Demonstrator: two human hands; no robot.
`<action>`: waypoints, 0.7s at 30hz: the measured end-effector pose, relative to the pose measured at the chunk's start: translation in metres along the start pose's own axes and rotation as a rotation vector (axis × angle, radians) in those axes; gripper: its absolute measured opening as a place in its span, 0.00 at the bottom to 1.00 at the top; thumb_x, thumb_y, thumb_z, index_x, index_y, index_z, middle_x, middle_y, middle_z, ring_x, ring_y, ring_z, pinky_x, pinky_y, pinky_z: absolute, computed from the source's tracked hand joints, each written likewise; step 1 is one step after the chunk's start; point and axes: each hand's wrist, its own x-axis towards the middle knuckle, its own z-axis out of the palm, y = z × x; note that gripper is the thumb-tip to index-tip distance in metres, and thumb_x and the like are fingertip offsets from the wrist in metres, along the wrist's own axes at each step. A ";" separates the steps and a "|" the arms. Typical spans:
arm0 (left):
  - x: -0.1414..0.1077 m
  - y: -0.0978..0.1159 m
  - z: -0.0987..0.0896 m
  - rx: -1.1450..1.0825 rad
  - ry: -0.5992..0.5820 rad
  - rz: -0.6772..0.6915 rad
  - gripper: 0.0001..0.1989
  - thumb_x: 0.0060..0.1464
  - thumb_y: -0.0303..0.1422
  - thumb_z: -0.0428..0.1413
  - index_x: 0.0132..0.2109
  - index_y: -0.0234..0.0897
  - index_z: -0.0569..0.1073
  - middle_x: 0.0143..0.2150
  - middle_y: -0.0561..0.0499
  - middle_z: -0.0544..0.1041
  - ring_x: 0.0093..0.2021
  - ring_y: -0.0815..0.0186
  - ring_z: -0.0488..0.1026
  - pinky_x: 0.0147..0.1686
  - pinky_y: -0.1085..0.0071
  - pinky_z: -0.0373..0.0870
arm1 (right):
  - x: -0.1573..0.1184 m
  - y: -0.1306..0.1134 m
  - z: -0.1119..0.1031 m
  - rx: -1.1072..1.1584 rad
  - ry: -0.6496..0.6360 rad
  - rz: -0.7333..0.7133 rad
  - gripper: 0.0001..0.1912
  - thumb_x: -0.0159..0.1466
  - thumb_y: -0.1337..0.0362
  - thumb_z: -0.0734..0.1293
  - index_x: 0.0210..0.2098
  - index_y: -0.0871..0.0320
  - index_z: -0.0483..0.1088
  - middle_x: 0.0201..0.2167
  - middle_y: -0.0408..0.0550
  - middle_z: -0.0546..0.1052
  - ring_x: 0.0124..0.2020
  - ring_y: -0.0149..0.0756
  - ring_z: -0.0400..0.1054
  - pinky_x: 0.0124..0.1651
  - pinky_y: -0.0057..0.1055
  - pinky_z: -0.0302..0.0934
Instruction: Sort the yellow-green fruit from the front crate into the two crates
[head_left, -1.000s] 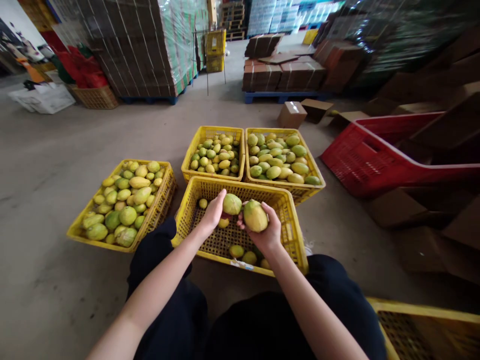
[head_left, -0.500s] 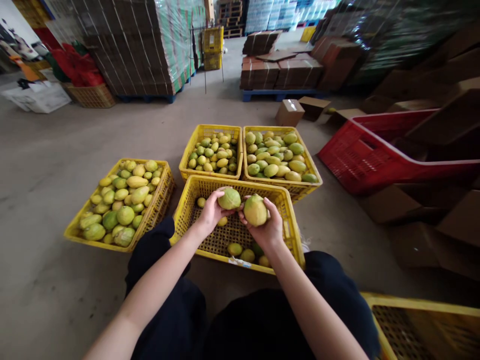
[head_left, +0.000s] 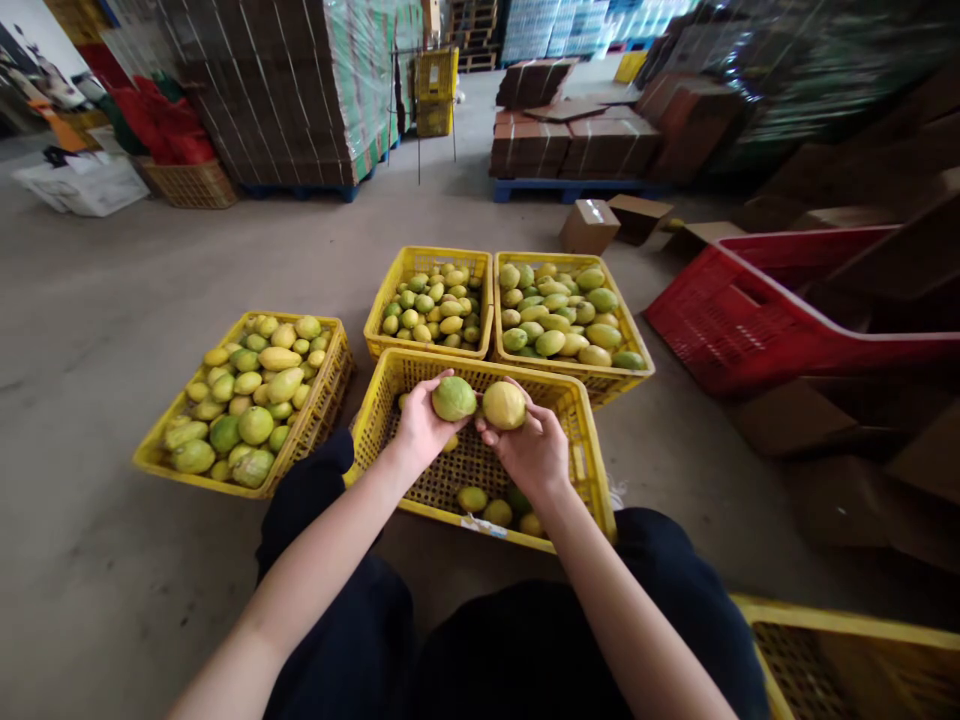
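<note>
My left hand [head_left: 424, 425] is closed around a roundish green fruit [head_left: 454, 399], which looks like a small papaya. A yellower fruit [head_left: 504, 405] of the same sort sits in the fingers of my right hand [head_left: 536, 450]. Both fruits are side by side above a yellow plastic crate [head_left: 592, 470], with a small gap between them. On the crate's floor lie several fruits, among them a yellow-green one [head_left: 472, 499] near the front wall. My forearms and hands hide part of the crate's inside.
Behind stand two yellow crates, the back left crate [head_left: 373, 325] and the back right crate [head_left: 626, 330], full of similar fruits. Another filled crate [head_left: 341, 370] is at left. A red crate [head_left: 712, 320] holds cardboard at right. A yellow crate [head_left: 862, 620] stands at lower right.
My right hand has turned its fruit, so a yellower side now faces me, and raised it slightly. The left hand's fruit has shifted slightly. The whole view has moved a little.
</note>
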 end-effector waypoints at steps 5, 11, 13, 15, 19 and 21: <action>0.002 -0.005 0.000 0.034 0.052 -0.064 0.11 0.63 0.32 0.46 0.40 0.35 0.72 0.35 0.45 0.77 0.40 0.61 0.76 0.40 0.65 0.78 | 0.006 -0.002 -0.008 -0.064 0.055 0.080 0.11 0.59 0.60 0.65 0.40 0.57 0.68 0.27 0.46 0.76 0.22 0.36 0.72 0.21 0.29 0.69; 0.013 -0.011 -0.014 0.381 0.072 0.015 0.16 0.60 0.44 0.55 0.41 0.34 0.75 0.37 0.42 0.78 0.36 0.60 0.78 0.29 0.71 0.75 | 0.012 0.005 -0.016 -0.138 0.064 0.060 0.14 0.62 0.52 0.66 0.38 0.56 0.67 0.25 0.44 0.76 0.18 0.35 0.71 0.17 0.29 0.67; 0.015 -0.011 -0.018 0.483 0.077 0.042 0.17 0.58 0.46 0.57 0.43 0.36 0.76 0.35 0.43 0.79 0.35 0.58 0.79 0.28 0.71 0.74 | 0.012 0.005 -0.018 -0.166 0.070 0.089 0.17 0.63 0.49 0.65 0.35 0.57 0.68 0.22 0.45 0.75 0.17 0.35 0.70 0.17 0.29 0.66; 0.015 -0.009 -0.020 0.561 0.088 0.044 0.20 0.58 0.49 0.56 0.45 0.37 0.77 0.34 0.43 0.80 0.35 0.58 0.79 0.27 0.72 0.73 | 0.011 0.003 -0.019 -0.184 0.059 0.138 0.20 0.64 0.46 0.63 0.34 0.58 0.70 0.20 0.47 0.75 0.17 0.36 0.70 0.17 0.29 0.66; 0.013 -0.003 -0.020 0.576 -0.015 -0.034 0.25 0.60 0.53 0.50 0.50 0.37 0.75 0.34 0.43 0.81 0.23 0.64 0.76 0.18 0.74 0.65 | 0.005 -0.008 -0.016 -0.167 -0.001 0.183 0.22 0.64 0.45 0.63 0.34 0.59 0.72 0.22 0.50 0.76 0.21 0.37 0.71 0.21 0.30 0.69; 0.012 -0.001 -0.021 0.536 -0.117 -0.099 0.26 0.61 0.52 0.48 0.52 0.36 0.74 0.34 0.44 0.80 0.19 0.67 0.72 0.16 0.75 0.61 | 0.001 -0.013 -0.014 -0.169 -0.001 0.177 0.22 0.64 0.44 0.62 0.35 0.58 0.72 0.24 0.50 0.77 0.23 0.37 0.71 0.23 0.31 0.69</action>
